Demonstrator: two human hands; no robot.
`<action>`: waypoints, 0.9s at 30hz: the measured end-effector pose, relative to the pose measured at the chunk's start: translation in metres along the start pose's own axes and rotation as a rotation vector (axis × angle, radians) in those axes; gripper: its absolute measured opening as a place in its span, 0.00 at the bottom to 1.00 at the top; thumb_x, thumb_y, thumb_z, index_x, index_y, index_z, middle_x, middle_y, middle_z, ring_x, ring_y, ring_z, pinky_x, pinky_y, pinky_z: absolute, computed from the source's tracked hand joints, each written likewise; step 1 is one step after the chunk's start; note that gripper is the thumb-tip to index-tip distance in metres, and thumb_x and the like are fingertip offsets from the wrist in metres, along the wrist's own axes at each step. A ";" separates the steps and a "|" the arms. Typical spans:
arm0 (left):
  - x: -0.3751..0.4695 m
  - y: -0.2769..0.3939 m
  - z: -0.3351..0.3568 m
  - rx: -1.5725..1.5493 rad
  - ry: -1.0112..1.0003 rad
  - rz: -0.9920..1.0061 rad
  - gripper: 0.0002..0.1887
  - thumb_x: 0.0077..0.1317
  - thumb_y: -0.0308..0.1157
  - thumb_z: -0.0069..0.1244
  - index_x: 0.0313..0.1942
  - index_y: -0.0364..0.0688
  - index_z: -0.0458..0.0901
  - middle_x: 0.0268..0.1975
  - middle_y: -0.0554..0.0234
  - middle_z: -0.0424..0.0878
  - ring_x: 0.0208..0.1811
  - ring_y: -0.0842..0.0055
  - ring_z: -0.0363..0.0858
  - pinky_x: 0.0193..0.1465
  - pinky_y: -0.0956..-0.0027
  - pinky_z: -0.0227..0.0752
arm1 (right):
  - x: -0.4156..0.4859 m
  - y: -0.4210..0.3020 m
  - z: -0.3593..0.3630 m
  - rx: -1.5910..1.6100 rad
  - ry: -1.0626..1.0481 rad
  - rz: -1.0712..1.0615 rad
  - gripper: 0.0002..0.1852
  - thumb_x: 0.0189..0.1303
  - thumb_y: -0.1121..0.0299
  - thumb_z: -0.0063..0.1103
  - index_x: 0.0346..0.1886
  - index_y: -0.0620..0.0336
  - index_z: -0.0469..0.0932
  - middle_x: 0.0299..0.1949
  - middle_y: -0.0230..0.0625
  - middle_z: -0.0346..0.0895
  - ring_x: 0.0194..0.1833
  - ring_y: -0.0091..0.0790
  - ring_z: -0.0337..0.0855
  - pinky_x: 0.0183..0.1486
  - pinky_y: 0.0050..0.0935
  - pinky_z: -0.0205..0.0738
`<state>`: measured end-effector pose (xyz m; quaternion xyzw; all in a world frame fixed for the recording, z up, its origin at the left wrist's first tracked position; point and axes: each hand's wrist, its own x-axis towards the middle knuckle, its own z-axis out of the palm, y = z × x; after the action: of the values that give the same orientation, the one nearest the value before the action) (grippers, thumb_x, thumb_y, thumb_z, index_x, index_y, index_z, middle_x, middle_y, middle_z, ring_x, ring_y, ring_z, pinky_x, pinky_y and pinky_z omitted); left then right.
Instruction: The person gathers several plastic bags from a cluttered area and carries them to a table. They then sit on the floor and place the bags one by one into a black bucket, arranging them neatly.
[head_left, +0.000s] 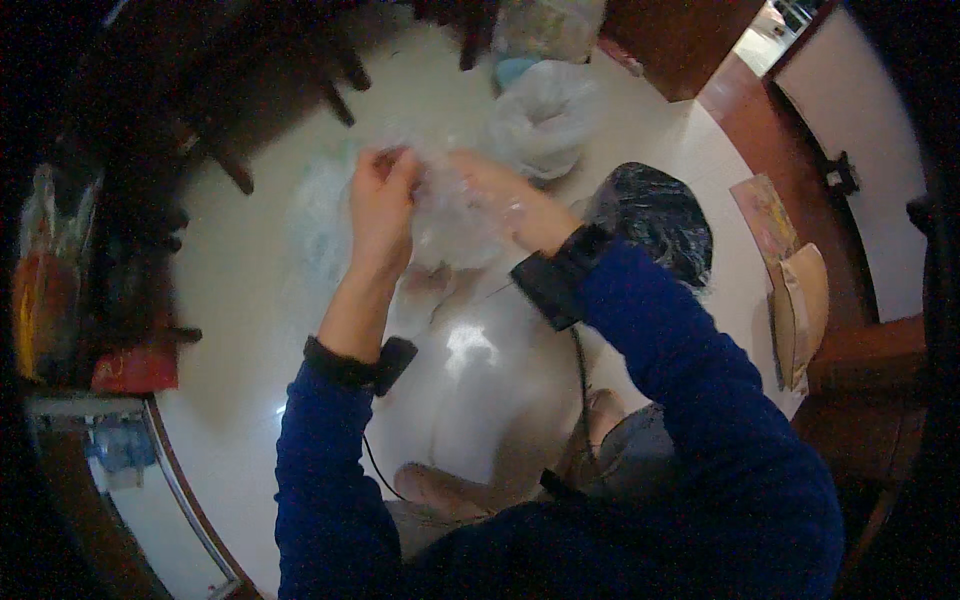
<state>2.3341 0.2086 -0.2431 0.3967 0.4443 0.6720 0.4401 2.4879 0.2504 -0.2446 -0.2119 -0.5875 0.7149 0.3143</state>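
A thin clear plastic bag (454, 232) hangs between my two hands above the pale floor, blurred by motion. My left hand (382, 180) has its fingers curled and pinches the film near its upper left. On the other side, my right hand (502, 191) grips the same film, whose glints lie over its fingers and back. Its fingertips are blurred. More translucent plastic (319, 217) lies left of my left hand. Beyond my right hand stands a white plastic bag (544, 120) with a round opening. A black plastic bag (652, 217) rests beside my right forearm.
Dark furniture legs (341, 101) stand at the upper left. A red box (136, 370) and a clear bag with orange contents (45, 300) are at far left. A beige cushion-like object (802, 315) leans at right near wooden trim. Cords hang from both wrist straps.
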 end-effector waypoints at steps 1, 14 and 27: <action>0.002 -0.001 -0.003 0.063 -0.032 0.011 0.14 0.65 0.31 0.50 0.49 0.36 0.73 0.42 0.63 0.79 0.39 0.80 0.76 0.43 0.75 0.70 | -0.002 -0.003 -0.011 -0.184 0.074 0.006 0.19 0.70 0.60 0.47 0.57 0.60 0.73 0.52 0.30 0.75 0.51 0.25 0.74 0.54 0.27 0.69; 0.002 -0.071 -0.056 1.514 -0.281 0.431 0.38 0.51 0.41 0.61 0.63 0.44 0.67 0.62 0.46 0.68 0.62 0.53 0.65 0.65 0.55 0.58 | 0.019 -0.036 -0.100 -0.048 0.647 -0.122 0.17 0.67 0.66 0.45 0.55 0.64 0.74 0.51 0.36 0.77 0.52 0.35 0.76 0.57 0.32 0.68; 0.000 -0.087 -0.222 1.341 -0.417 0.164 0.21 0.56 0.30 0.54 0.52 0.44 0.77 0.59 0.52 0.72 0.55 0.56 0.73 0.56 0.58 0.71 | 0.135 -0.293 -0.141 -0.887 1.210 -0.706 0.13 0.46 0.72 0.60 0.38 0.62 0.80 0.36 0.40 0.80 0.37 0.36 0.81 0.41 0.36 0.76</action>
<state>2.1502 0.1725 -0.3898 0.7350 0.6374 0.1945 0.1249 2.5456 0.4773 0.0182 -0.4672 -0.5763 0.0384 0.6694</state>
